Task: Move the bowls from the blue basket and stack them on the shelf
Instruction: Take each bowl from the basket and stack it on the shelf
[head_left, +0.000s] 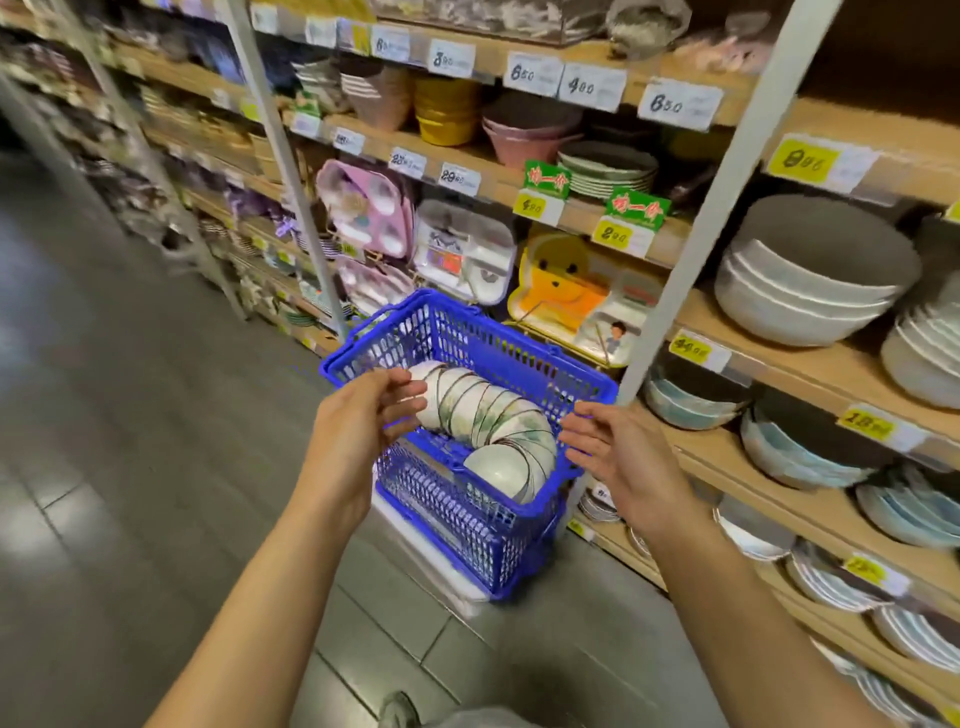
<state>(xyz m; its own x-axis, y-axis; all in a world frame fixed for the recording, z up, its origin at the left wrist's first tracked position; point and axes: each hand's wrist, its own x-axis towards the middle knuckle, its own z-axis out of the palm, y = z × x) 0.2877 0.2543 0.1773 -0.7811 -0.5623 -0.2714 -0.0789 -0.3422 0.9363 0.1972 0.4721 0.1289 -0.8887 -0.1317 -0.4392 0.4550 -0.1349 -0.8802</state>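
Sideways in the latticed blue plastic basket (457, 519) lies a curved, nested row of glossy round bowls (483, 410); left hand (358, 431) and right hand (623, 457) flank it, fingers loosely spread, holding nothing. Wooden shelf (810, 364) stands right.

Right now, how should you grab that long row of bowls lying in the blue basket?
By its two ends, one hand from each side, pressing inward. The row of bowls lies on its side, nested and curved, so a middle grip could let it fan apart. The left hand and right hand flank it.
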